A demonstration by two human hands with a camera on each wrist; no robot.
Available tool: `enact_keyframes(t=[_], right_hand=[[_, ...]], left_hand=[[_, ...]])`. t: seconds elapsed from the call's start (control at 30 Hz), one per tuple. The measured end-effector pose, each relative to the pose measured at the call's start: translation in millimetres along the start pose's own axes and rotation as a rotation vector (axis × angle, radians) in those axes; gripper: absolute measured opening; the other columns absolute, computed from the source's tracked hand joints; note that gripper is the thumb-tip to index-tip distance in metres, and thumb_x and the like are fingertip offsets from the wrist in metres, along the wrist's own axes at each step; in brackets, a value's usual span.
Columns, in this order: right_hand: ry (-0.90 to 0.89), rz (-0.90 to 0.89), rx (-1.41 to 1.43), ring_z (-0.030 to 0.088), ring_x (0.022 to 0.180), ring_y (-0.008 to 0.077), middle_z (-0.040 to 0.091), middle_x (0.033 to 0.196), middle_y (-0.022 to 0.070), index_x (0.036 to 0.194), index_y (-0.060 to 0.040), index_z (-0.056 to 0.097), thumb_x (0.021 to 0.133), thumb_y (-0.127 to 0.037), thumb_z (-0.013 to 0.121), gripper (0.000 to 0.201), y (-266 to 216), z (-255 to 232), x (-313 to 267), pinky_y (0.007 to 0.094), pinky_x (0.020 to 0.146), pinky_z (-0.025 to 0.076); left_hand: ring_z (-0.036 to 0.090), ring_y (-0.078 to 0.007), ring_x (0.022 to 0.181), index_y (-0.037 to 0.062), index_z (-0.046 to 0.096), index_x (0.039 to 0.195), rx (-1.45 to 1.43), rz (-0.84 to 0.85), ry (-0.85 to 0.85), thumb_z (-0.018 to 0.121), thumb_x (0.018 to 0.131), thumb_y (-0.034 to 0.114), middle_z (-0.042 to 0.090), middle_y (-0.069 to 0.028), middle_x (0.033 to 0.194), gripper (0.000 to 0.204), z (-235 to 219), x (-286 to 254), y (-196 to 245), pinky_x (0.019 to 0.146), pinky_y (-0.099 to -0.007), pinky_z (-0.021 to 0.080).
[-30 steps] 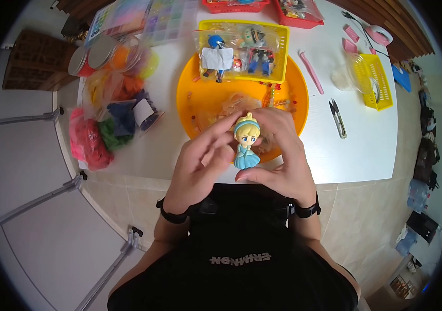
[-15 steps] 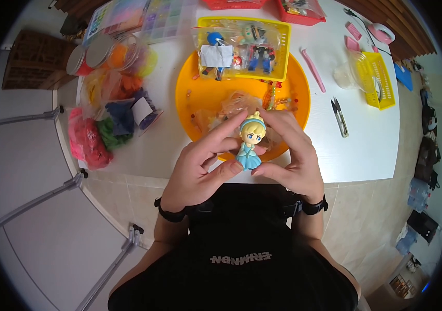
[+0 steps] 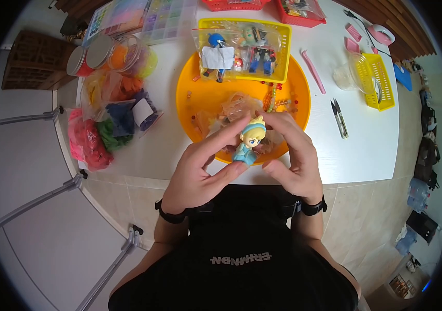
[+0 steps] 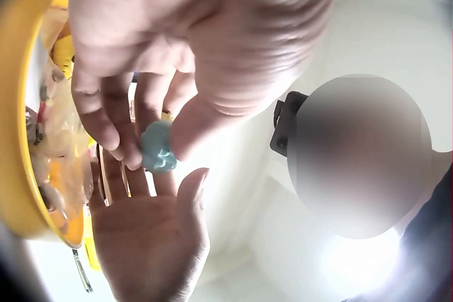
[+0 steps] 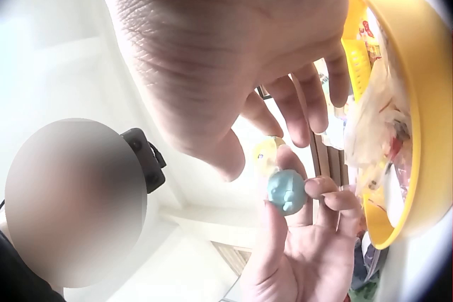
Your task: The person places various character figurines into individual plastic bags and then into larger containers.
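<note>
A small princess figurine (image 3: pixel 252 139) with yellow hair, a blue headband and a light-blue dress is held over the tray's near edge. My left hand (image 3: pixel 194 172) grips it, thumb at the dress and fingers behind. In the left wrist view, its teal underside (image 4: pixel 159 147) faces the camera beside that thumb. My right hand (image 3: pixel 299 163) curves loosely around the other side. Its index fingertip is right at the figurine's head, while its thumb stands apart from the dress. In the right wrist view, the right fingers (image 5: pixel 290 107) hang relaxed above the figurine's yellow head (image 5: pixel 267 152).
Below the hands lies a round orange tray (image 3: pixel 187 93) with clear bags and beads. A yellow basket (image 3: pixel 283 52) of bagged figures sits across its far side. Thread snips (image 3: pixel 339 118) and pink tweezers (image 3: pixel 312 71) lie to the right, bags of coloured material (image 3: pixel 89 137) to the left.
The figurine has turned from facing front to facing right and leans more. My right thumb, at the dress half a second ago, has come away from it, and the left hand keeps its hold.
</note>
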State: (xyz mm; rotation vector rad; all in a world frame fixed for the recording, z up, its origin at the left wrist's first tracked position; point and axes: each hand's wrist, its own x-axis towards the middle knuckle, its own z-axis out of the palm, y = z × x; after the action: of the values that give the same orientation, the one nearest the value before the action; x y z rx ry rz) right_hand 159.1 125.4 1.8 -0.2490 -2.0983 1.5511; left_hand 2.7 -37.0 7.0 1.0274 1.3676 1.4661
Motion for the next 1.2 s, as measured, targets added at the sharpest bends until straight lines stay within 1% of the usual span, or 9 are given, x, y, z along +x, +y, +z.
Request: enact_keyframes(t=[0.13,0.23,0.33,0.37,0.53,0.67,0.83,0.97,1.2], right_hand=[[0.087,0.059,0.04,0.064,0.104,0.0285,0.067,0.113,0.0148,0.127,0.0003,0.063,0.089,-0.015,0.074,0.042,0,4,0,0.036,0.095,0.049],[0.167,0.151,0.075,0.065,0.099,0.0227,0.069,0.105,0.0115,0.118,0.0002,0.066,0.093,-0.013,0.071,0.029,-2,10,-1,0.0334,0.091,0.051],[0.218,0.214,0.165,0.065,0.098,0.0181,0.07,0.101,0.0085,0.112,0.0004,0.067,0.095,-0.011,0.069,0.021,0,13,-6,0.0317,0.089,0.051],[0.229,0.229,0.203,0.064,0.098,0.0168,0.07,0.101,0.0076,0.11,0.0006,0.066,0.095,-0.01,0.069,0.019,1,13,-8,0.0313,0.089,0.051],[0.182,0.127,0.37,0.065,0.101,0.0177,0.069,0.11,0.01,0.115,0.0036,0.063,0.096,-0.004,0.068,0.021,-1,12,-10,0.0326,0.092,0.052],[0.157,0.086,0.568,0.065,0.11,0.0209,0.067,0.12,0.0139,0.121,0.0059,0.061,0.097,-0.005,0.069,0.028,2,11,-14,0.0347,0.1,0.051],[0.129,0.037,0.565,0.063,0.116,0.0226,0.064,0.125,0.0169,0.123,0.0063,0.061,0.096,0.0,0.067,0.028,3,8,-15,0.0359,0.103,0.05],[0.103,-0.027,0.478,0.062,0.119,0.0237,0.063,0.127,0.0191,0.123,0.0062,0.061,0.095,0.005,0.065,0.029,6,6,-14,0.0372,0.103,0.05],[0.104,0.004,0.652,0.062,0.121,0.0273,0.062,0.129,0.0218,0.122,0.0062,0.061,0.094,0.008,0.063,0.028,4,8,-14,0.0391,0.104,0.05]], left_hand=[[0.066,-0.0227,0.105,0.0035,0.048,0.151,0.286,0.192,0.018,0.07,0.088,-0.003,0.067,-0.0155,0.13,0.068,0,6,4,0.097,-0.0333,0.049],[0.066,-0.0251,0.101,0.0035,0.049,0.15,0.372,0.151,0.01,0.072,0.087,-0.003,0.068,-0.015,0.126,0.068,-1,3,7,0.093,-0.0339,0.051],[0.065,-0.0257,0.1,0.0038,0.053,0.147,0.299,0.075,0.085,0.077,0.084,-0.001,0.071,-0.0128,0.119,0.068,3,-2,11,0.09,-0.0355,0.053],[0.065,-0.0255,0.1,0.004,0.054,0.145,0.319,0.095,0.105,0.079,0.082,-0.001,0.072,-0.0119,0.117,0.068,2,-2,10,0.09,-0.0355,0.053],[0.066,-0.0244,0.1,0.0045,0.057,0.141,0.452,0.241,0.178,0.084,0.077,0.001,0.073,-0.0081,0.11,0.07,0,-3,8,0.088,-0.0349,0.053],[0.066,-0.0241,0.102,0.0042,0.059,0.138,0.351,0.246,0.212,0.085,0.075,0.002,0.072,-0.0099,0.111,0.068,4,-3,10,0.088,-0.0348,0.053],[0.068,-0.025,0.101,0.003,0.063,0.131,0.35,0.246,0.187,0.085,0.074,0.001,0.07,-0.0132,0.113,0.061,0,-3,17,0.089,-0.0343,0.053],[0.07,-0.0257,0.1,0.0012,0.067,0.123,0.388,0.274,0.239,0.084,0.075,0.0,0.07,-0.0137,0.112,0.052,2,-3,11,0.088,-0.0335,0.054],[0.07,-0.0255,0.102,0.001,0.069,0.119,0.329,0.296,0.268,0.085,0.073,-0.003,0.072,-0.014,0.111,0.049,5,-3,13,0.088,-0.0334,0.055]])
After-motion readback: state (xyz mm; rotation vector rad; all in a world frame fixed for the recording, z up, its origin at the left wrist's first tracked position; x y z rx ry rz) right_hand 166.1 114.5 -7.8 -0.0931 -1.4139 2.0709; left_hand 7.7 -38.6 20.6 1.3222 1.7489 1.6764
